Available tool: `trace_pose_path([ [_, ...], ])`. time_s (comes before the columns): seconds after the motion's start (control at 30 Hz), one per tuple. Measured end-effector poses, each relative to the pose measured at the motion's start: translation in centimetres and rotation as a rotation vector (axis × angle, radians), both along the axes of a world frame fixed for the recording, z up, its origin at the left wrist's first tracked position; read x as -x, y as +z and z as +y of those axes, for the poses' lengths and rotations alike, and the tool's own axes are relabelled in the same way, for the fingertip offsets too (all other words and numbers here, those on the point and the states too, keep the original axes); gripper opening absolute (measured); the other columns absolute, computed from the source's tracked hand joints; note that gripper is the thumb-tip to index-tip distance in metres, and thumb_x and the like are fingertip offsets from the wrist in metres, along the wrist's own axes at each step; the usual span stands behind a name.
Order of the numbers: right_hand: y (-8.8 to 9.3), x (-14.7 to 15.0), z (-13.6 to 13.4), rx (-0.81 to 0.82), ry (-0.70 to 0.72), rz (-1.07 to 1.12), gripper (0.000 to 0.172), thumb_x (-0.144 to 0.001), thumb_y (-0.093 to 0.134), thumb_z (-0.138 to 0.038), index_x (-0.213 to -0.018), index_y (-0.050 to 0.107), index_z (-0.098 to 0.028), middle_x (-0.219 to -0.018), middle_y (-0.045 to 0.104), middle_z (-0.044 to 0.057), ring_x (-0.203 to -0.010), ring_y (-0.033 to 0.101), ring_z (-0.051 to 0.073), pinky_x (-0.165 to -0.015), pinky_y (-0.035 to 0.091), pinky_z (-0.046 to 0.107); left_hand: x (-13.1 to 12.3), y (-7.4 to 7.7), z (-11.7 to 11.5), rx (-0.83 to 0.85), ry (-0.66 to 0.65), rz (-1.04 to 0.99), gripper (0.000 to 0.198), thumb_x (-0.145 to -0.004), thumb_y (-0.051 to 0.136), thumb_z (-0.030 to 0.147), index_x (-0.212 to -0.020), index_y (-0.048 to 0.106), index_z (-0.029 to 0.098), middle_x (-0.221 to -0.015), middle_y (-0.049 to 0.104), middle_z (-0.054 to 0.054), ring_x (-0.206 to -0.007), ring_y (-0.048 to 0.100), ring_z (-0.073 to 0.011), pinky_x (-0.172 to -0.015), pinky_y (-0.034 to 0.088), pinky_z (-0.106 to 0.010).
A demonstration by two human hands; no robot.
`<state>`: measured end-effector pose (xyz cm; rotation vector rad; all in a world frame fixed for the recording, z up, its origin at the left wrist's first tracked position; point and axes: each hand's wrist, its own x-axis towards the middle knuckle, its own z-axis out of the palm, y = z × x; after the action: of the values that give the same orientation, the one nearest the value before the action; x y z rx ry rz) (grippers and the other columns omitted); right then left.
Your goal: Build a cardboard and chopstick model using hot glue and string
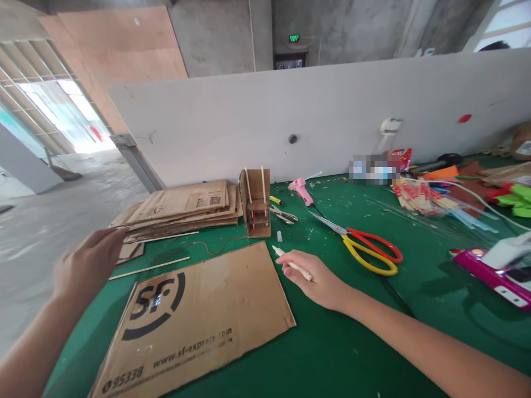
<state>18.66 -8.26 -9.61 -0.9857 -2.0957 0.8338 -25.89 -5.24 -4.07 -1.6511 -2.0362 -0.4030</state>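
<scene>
My left hand (89,262) is at the left edge of the cardboard stack (186,202), its fingers closed on the edge of a cardboard sheet. My right hand (313,276) grips a white pen (296,266), tip pointing up and left, above the green table. A flat cardboard sheet (207,309) with black SF print lies between my hands. A small white cap (279,236) lies just beyond the pen tip. Behind the sheet stands a small cardboard structure (259,207) with upright sticks and a thin red wire.
Scissors (352,243) with red and yellow handles lie right of centre, near pliers (284,214) and a pink glue gun (302,190). A magenta power strip (493,276) and craft supplies occupy the right. A low white wall (249,127) borders the table (332,348).
</scene>
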Motion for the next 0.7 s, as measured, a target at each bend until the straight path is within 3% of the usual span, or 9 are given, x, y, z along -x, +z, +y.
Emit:
trace_pose_path([
  [0.07, 0.1, 0.0, -0.1, -0.016, 0.023, -0.032, 0.033, -0.099, 0.041, -0.046, -0.112, 0.059, -0.021, -0.1, 0.065, 0.006, -0.09, 0.061, 0.017, -0.081, 0.046, 0.032, 2.9, -0.6, 0.6, 0.108, -0.016, 0.008, 0.041, -0.097, 0.035, 0.046, -0.123, 0.061, 0.028, -0.133, 0.059, 0.003, -0.096, 0.065, -0.0215, -0.084, 0.049, -0.032],
  [0.13, 0.2, 0.1, -0.2, -0.025, 0.042, -0.071, 0.034, -0.099, 0.04, -0.047, -0.113, 0.059, -0.021, -0.098, 0.064, 0.006, -0.087, 0.06, 0.017, -0.079, 0.045, 0.033, 5.0, -1.7, 1.0, 0.234, -0.187, -0.087, 0.04, -0.097, 0.036, 0.044, -0.116, 0.064, 0.023, -0.13, 0.059, 0.001, -0.107, 0.063, -0.0205, -0.093, 0.047, -0.029],
  [0.23, 0.3, 0.2, -0.2, -0.027, 0.058, -0.113, 0.036, -0.099, 0.039, -0.048, -0.114, 0.058, -0.022, -0.098, 0.064, 0.006, -0.084, 0.06, 0.017, -0.078, 0.045, 0.033, 6.9, -3.3, 1.4, 0.225, -0.332, -0.224, 0.038, -0.096, 0.039, 0.047, -0.111, 0.062, 0.021, -0.125, 0.059, 0.002, -0.118, 0.057, -0.0196, -0.105, 0.039, -0.029],
  [0.4, 0.6, 0.3, -0.4, -0.044, 0.081, -0.152, 0.037, -0.098, 0.039, -0.049, -0.113, 0.058, -0.021, -0.095, 0.063, 0.006, -0.082, 0.06, 0.016, -0.074, 0.045, 0.032, 8.1, -4.2, 2.0, 0.213, -0.252, -0.336, 0.04, -0.087, 0.051, 0.057, -0.105, 0.062, 0.022, -0.115, 0.064, 0.002, -0.109, 0.061, -0.0216, -0.098, 0.044, -0.029],
  [0.53, 0.7, 0.4, -0.4, -0.057, 0.074, -0.177, 0.038, -0.098, 0.039, -0.05, -0.112, 0.059, -0.021, -0.094, 0.063, 0.005, -0.079, 0.059, 0.016, -0.071, 0.044, 0.03, 6.7, -3.6, 2.1, 0.23, -0.072, -0.349, 0.066, -0.083, 0.05, 0.068, -0.128, 0.051, 0.02, -0.111, 0.065, -0.004, -0.108, 0.062, -0.0304, -0.088, 0.048, -0.033],
  [0.6, 0.7, 0.4, -0.4, -0.059, 0.077, -0.187, 0.039, -0.098, 0.039, -0.05, -0.112, 0.06, -0.021, -0.093, 0.063, 0.005, -0.075, 0.057, 0.015, -0.068, 0.043, 0.029, 5.6, -3.2, 2.0, 0.309, -0.061, -0.346, 0.069, -0.086, 0.042, 0.069, -0.135, 0.046, 0.021, -0.114, 0.064, -0.006, -0.111, 0.061, -0.0319, -0.087, 0.047, -0.034],
  [0.7, 0.8, 0.3, -0.5, -0.058, 0.074, -0.189, 0.04, -0.098, 0.039, -0.05, -0.112, 0.061, -0.02, -0.092, 0.064, 0.006, -0.073, 0.056, 0.014, -0.066, 0.043, 0.029, 4.9, -2.5, 1.9, 0.306, -0.101, -0.351, 0.059, -0.087, 0.044, 0.066, -0.122, 0.057, 0.02, -0.117, 0.063, -0.004, -0.113, 0.059, -0.0288, -0.091, 0.044, -0.032],
])
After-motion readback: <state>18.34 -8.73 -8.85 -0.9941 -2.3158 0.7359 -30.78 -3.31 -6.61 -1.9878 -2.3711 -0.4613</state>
